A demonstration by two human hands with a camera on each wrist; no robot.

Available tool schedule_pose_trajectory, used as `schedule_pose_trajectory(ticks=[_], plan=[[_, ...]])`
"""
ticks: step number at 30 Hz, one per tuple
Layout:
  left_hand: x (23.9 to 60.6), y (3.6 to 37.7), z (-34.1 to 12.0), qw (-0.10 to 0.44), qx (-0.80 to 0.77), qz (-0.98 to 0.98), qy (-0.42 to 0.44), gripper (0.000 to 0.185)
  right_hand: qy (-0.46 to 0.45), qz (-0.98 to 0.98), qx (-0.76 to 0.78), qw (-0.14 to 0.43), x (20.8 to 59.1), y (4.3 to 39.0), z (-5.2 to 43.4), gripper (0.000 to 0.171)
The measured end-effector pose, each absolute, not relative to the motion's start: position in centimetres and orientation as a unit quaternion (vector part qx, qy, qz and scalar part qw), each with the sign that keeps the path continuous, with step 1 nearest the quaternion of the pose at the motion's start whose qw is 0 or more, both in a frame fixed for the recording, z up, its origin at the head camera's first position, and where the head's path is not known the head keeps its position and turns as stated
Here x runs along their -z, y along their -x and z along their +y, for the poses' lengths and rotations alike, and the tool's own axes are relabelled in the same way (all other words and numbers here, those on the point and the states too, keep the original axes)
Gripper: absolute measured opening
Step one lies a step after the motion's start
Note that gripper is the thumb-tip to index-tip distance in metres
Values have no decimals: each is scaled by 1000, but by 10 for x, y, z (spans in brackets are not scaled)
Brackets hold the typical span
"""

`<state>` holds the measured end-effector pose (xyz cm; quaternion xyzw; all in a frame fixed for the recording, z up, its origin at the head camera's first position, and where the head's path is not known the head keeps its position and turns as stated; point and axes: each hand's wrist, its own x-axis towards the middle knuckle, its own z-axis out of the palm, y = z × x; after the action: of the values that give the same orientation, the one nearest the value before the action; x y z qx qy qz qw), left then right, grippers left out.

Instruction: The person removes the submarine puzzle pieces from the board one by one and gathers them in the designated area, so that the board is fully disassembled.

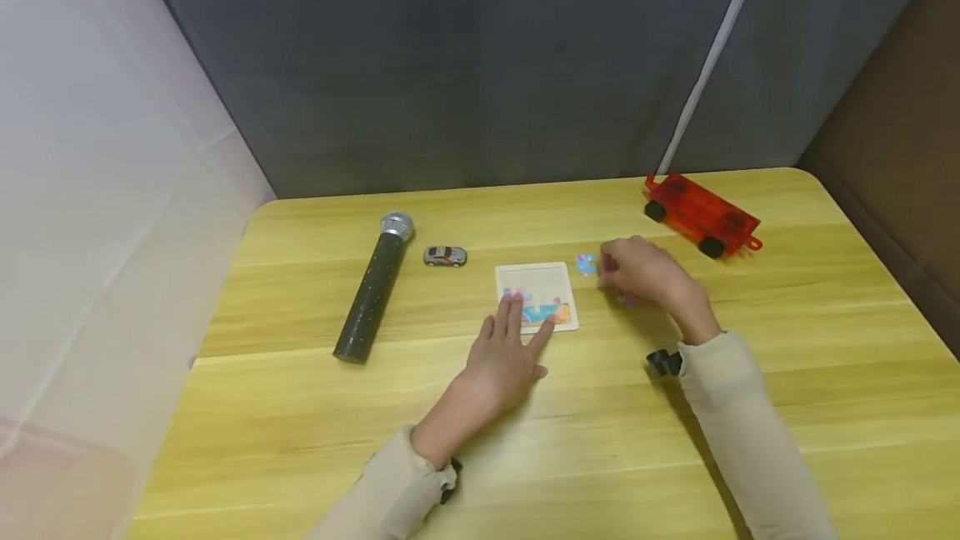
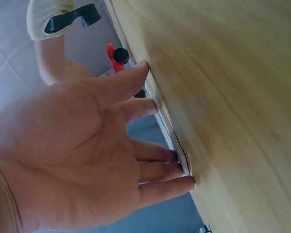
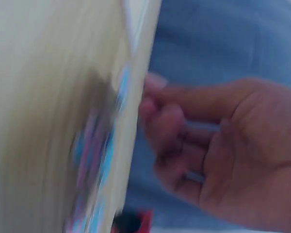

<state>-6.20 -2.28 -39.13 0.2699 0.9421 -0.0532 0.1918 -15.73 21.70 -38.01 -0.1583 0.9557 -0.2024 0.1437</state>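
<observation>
The left hand [image 1: 504,361] presses flat, fingers spread, on the puzzle board [image 1: 536,296]. The right hand [image 1: 645,273] curls over loose pieces [image 1: 586,263]; whether it pinches one, I cannot tell. They look thin and light, best taken by the edges.

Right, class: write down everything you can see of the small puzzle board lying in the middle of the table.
The puzzle board is a small, flat, roughly square tray with a pale cream frame, possibly wood or card. It lies flat on the yellow wooden table, between the toy car and the right hand. Its upper part looks bare; colourful blue, orange and pink pieces fill the lower part. The left hand rests straight fingertips on its near edge. Loose pieces lie just beside its right side.
</observation>
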Motion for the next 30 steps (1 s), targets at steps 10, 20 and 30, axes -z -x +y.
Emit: schedule_pose_trajectory(ticks=[10,20,30], plan=[[392,62,-19,197,87,943,-252,70,257,918,253,163,394,155,133,12],[390,62,-19,197,93,942,-254,71,225,923,283,133,401,154,124,9],[394,61,-20,200,72,945,-247,72,187,904,358,139,390,163,146,5]])
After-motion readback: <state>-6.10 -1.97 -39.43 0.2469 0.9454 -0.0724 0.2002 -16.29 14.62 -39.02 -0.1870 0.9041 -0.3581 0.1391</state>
